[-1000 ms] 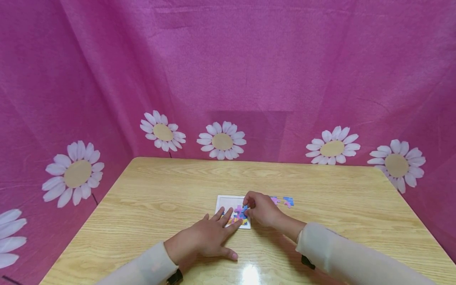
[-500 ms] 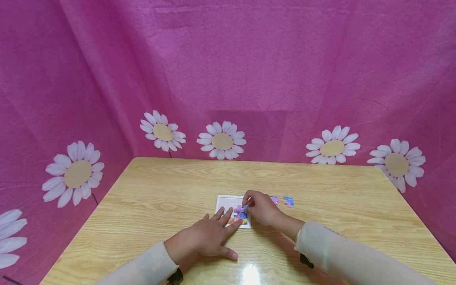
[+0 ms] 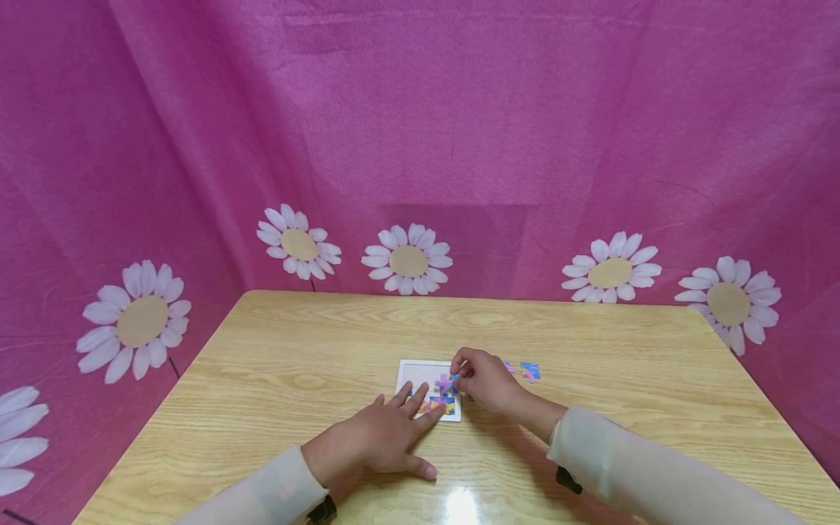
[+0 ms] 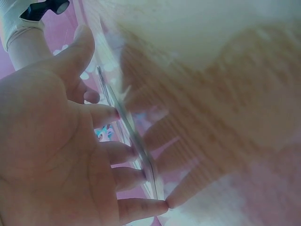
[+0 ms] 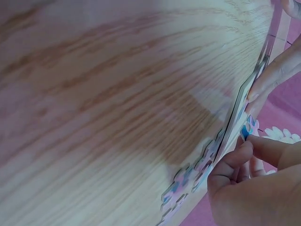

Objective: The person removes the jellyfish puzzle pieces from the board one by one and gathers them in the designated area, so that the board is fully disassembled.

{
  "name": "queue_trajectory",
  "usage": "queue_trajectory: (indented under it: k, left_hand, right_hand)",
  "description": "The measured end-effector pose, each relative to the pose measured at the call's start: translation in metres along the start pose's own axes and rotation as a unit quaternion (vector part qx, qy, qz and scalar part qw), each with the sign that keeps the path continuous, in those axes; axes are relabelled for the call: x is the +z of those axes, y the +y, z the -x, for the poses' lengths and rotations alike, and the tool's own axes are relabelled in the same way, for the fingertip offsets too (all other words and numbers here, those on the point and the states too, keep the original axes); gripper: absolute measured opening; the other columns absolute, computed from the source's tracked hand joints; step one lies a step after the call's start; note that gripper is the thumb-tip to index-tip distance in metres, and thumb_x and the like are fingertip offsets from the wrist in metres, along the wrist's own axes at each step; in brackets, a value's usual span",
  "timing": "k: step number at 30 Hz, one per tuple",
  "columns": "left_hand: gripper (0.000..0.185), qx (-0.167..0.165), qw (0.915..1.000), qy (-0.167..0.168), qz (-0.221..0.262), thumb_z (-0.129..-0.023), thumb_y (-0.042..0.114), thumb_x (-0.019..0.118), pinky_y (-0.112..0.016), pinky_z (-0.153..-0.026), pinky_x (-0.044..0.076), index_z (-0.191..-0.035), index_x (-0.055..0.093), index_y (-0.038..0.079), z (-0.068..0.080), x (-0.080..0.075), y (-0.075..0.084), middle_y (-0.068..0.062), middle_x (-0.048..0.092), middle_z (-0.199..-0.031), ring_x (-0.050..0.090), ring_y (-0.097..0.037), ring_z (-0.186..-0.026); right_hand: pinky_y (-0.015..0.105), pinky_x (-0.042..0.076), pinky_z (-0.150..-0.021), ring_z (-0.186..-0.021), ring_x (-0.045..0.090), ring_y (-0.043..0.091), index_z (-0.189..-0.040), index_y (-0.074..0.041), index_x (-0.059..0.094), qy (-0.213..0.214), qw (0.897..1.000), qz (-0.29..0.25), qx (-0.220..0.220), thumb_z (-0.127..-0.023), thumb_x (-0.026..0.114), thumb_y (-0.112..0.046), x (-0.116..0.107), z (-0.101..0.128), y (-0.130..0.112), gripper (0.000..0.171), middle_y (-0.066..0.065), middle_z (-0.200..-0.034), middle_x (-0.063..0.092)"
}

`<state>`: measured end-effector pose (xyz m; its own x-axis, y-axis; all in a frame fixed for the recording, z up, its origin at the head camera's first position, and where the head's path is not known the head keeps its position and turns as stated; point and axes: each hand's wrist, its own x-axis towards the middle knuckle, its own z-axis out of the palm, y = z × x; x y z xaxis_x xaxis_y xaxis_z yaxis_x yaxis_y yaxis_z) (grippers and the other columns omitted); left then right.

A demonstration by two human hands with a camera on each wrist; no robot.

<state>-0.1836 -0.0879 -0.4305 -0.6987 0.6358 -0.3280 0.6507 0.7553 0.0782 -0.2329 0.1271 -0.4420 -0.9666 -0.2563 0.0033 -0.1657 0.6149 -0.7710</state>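
We are pinching a small puzzle piece (image 3: 450, 381) between the thumb and forefinger of our right hand (image 3: 487, 383), the other fingers curled in behind; the grip is closed tight on the piece, which is hovering just over the right part of the tray (image 3: 412, 370). In the right wrist view the piece (image 5: 248, 128) is showing as a blue and pink sliver at our fingertips (image 5: 244, 146), right beside the tray's edge (image 5: 235, 117).

Our left hand (image 3: 379, 440) is lying flat on the bench (image 3: 275, 364), fingers straight and spread, holding nothing; the grip is released, with the fingertips (image 3: 429, 415) pressing on the near edge of the tray. The left wrist view is showing the same fingers (image 4: 127, 153) meeting the tray's thin edge (image 4: 117, 106).

The tray is sitting near the middle of the bench, toward the near edge. Fitted pieces (image 3: 438, 403) are filling its near right corner, partly covered by both hands, so we cannot count them. Two loose pieces (image 3: 530, 372) are lying on the bench just right of the tray; the nearer one is mostly hidden behind our right hand. Both wrist views are blurred and steeply angled, and the picture on the puzzle is too small to make out.
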Motion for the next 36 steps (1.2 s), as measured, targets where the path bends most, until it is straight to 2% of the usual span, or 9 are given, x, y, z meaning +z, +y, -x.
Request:
queue_trajectory:
  k: [7, 14, 21, 28, 36]
  left_hand:
    - [0.098, 0.0, 1.0, 0.001, 0.003, -0.086, 0.081, 0.054, -0.063, -0.114, 0.036, -0.166, 0.024, 0.032, 0.0, 0.001, -0.001, -0.013, 0.015, -0.172, 0.016, -0.038, -0.157]
    - [0.098, -0.001, 1.0, 0.001, 0.003, -0.086, 0.081, 0.054, -0.062, -0.114, 0.036, -0.166, 0.025, 0.031, 0.0, 0.001, 0.0, -0.013, 0.015, -0.172, 0.016, -0.038, -0.157]
    - [0.099, -0.002, 1.0, -0.002, 0.004, -0.086, 0.081, 0.054, -0.062, -0.115, 0.035, -0.166, 0.023, 0.032, 0.0, 0.002, 0.0, -0.012, 0.013, -0.173, 0.015, -0.038, -0.158]
    - [0.098, -0.001, 1.0, -0.001, 0.01, -0.086, 0.08, 0.055, -0.063, -0.115, 0.035, -0.166, 0.024, 0.031, 0.0, 0.002, 0.0, -0.013, 0.014, -0.173, 0.015, -0.038, -0.158]
    - [0.1, -0.002, 0.9999, 0.003, 0.013, -0.085, 0.08, 0.057, -0.063, -0.115, 0.034, -0.166, 0.024, 0.031, -0.001, 0.003, -0.001, -0.012, 0.013, -0.173, 0.015, -0.039, -0.158]
  right_hand:
    - [0.028, 0.051, -0.057, -0.065, 0.058, 0.015, -0.095, -0.007, 0.064, -0.007, 1.0, -0.012, 0.01, -0.091, 0.07, 0.007, -0.009, 0.005, 0.005, 0.016, 0.004, -0.083, 0.064]
    - [0.028, 0.049, -0.062, -0.073, 0.059, 0.014, -0.095, -0.006, 0.064, 0.006, 1.0, -0.009, 0.002, -0.088, 0.07, 0.007, -0.02, 0.01, 0.014, 0.016, 0.005, -0.084, 0.066]
    - [0.026, 0.046, -0.056, -0.063, 0.056, 0.014, -0.096, -0.005, 0.064, 0.002, 1.0, -0.019, 0.008, -0.091, 0.067, 0.007, -0.031, 0.016, 0.022, 0.013, 0.006, -0.083, 0.066]
    - [0.028, 0.047, -0.062, -0.071, 0.057, 0.014, -0.096, -0.005, 0.064, 0.013, 1.0, -0.006, 0.014, -0.089, 0.069, 0.006, -0.041, 0.022, 0.032, 0.014, 0.004, -0.083, 0.064]
    - [0.025, 0.044, -0.055, -0.067, 0.054, 0.014, -0.096, -0.003, 0.063, 0.015, 1.0, -0.021, 0.018, -0.09, 0.068, 0.006, -0.051, 0.031, 0.042, 0.012, 0.005, -0.081, 0.062]
